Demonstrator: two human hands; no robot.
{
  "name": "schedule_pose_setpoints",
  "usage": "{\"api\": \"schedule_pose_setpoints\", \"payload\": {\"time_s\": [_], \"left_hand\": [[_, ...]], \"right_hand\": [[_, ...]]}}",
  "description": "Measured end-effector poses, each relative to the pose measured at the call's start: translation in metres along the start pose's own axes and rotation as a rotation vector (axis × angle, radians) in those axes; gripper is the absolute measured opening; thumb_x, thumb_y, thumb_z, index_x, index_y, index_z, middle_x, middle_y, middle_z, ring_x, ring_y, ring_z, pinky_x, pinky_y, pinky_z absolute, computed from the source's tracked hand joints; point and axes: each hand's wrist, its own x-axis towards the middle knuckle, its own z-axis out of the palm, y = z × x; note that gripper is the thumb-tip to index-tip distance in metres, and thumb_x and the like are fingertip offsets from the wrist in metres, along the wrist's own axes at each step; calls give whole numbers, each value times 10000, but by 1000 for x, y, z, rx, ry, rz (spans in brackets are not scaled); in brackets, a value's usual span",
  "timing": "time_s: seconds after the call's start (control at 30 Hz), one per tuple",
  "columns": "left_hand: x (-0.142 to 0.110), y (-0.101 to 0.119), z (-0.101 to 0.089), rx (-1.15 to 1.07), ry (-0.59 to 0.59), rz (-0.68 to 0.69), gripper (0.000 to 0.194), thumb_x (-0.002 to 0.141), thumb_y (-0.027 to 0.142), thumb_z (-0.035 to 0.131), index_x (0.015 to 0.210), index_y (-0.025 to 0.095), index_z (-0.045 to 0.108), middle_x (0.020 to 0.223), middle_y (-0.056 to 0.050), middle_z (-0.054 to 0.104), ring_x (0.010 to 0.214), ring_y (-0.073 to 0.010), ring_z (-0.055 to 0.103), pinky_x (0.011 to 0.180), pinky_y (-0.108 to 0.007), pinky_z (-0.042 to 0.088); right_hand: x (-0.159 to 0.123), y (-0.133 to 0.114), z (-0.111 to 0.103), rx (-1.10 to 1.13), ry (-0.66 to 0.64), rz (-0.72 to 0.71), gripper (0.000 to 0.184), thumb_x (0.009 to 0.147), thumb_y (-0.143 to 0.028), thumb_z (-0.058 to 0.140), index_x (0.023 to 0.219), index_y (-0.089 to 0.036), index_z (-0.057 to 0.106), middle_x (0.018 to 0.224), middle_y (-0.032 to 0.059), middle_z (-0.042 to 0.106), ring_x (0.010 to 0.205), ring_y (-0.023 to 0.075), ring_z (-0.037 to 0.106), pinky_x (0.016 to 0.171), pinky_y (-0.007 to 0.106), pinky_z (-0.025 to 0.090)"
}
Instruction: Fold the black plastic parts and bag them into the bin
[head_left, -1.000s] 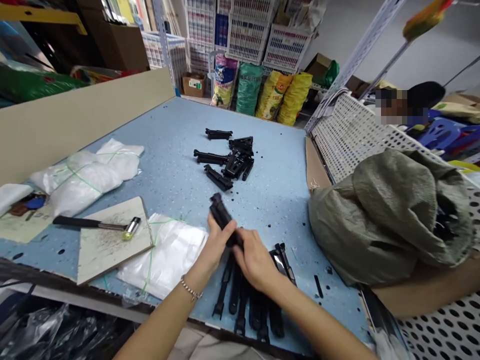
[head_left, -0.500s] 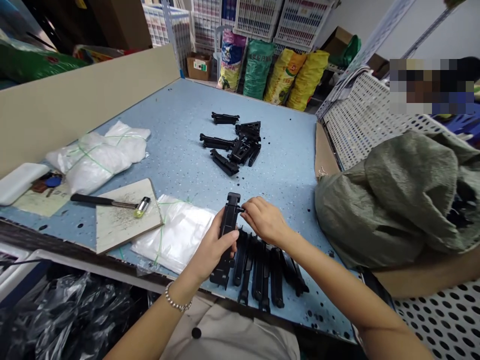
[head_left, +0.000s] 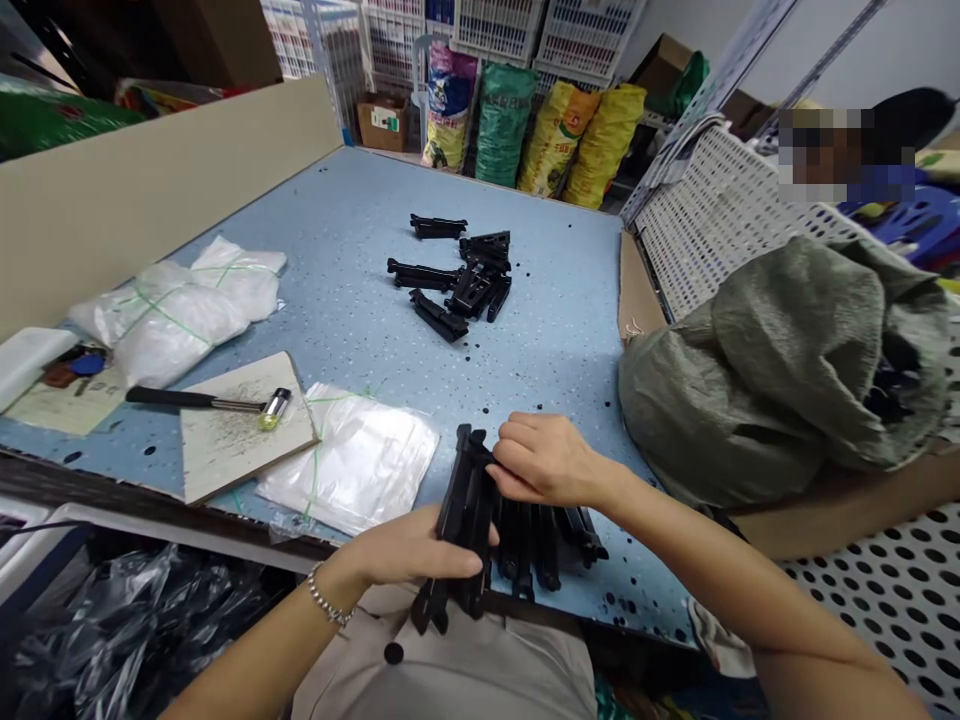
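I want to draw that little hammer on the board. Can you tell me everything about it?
The hammer is small, with a long, thin black handle and a shiny metal head tipped with a yellow-green cap. It lies flat on its side, head pointing right. The head and the near part of the handle rest on a scuffed pale board; the far end of the handle sticks out left over the blue table. No hand touches it.
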Motion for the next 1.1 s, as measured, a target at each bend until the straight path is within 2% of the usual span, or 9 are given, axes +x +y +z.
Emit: {"api": "schedule_pose_setpoints", "payload": {"time_s": [0.1, 0.2, 0.37, 0.47, 0.57, 0.63, 0.77, 0.93, 1.1], "left_hand": [[6, -7, 9, 236, 169, 85, 336, 766, 455, 648, 961, 182, 643, 777, -35, 659, 741, -214, 622, 654, -321, 516], [22, -14, 15, 516, 501, 139, 313, 784, 435, 622, 998, 206, 611, 791, -42, 655, 762, -241, 623, 693, -350, 504], [54, -9, -18, 798, 903, 441, 262, 858, 339, 534, 1099, 241, 503, 1081, -81, 633, 980, -238, 605, 859, -388, 484], [64, 11, -54, 958, 1022, 713, 143, 861, 286, 542, 999, 263, 509, 1211, -79, 594, 1123, -232, 534, 978, -426, 431], [65, 32, -72, 1105, 995, 845, 116, 830, 259, 597, 919, 273, 525, 1184, -58, 611, 1168, -248, 497, 1027, -473, 385], [62, 39, -69, 1114, 952, 848, 123, 838, 241, 583, 948, 272, 536, 1156, -53, 617, 1204, -252, 469, 1040, -482, 368], [51, 23, -46, 920, 835, 702, 213, 844, 236, 541, 1057, 231, 520, 1080, -73, 599, 1069, -229, 551, 934, -402, 445], [33, -2, -21, 636, 707, 231, 282, 773, 334, 608, 1012, 188, 577, 862, -36, 638, 789, -224, 613, 711, -334, 481], [17, -1, -5, 413, 548, 172, 337, 758, 241, 577, 1088, 173, 551, 975, -51, 640, 888, -232, 598, 807, -362, 479]], "right_hand": [[-2, -8, -4, 48, 45, 79, 303, 931, -276, 400, 638, -219, 452, 596, 2, 448, 562, 150, 389, 527, 303, 254], [-2, -20, -4, 271, 171, 283, 292, 925, -307, 387, 651, -222, 441, 591, -4, 422, 565, 145, 395, 545, 299, 286], [8, -57, 6, 1144, 347, 788, 354, 904, -440, 445, 637, -206, 447, 557, -36, 399, 494, 99, 351, 479, 249, 271], [14, -75, 15, 1764, 188, 992, 387, 859, -463, 442, 566, -212, 405, 439, -80, 291, 389, 71, 200, 384, 218, 160], [13, -77, 17, 2098, -111, 927, 422, 846, -511, 381, 535, -226, 372, 398, -86, 256, 357, 70, 150, 341, 211, 126], [9, -69, 10, 1945, -61, 906, 444, 877, -529, 354, 576, -212, 429, 435, -59, 346, 366, 79, 236, 349, 216, 193], [3, -53, -11, 1027, 240, 808, 338, 953, -475, 384, 881, -198, 564, 738, 16, 565, 646, 131, 505, 588, 258, 412], [1, -44, -13, 293, 58, 435, 264, 975, -408, 416, 982, -183, 553, 821, 57, 589, 752, 178, 530, 682, 309, 421], [-5, -27, 0, -27, 92, 441, 228, 977, -354, 436, 1065, -172, 542, 914, 104, 624, 814, 212, 569, 631, 309, 418]]}}
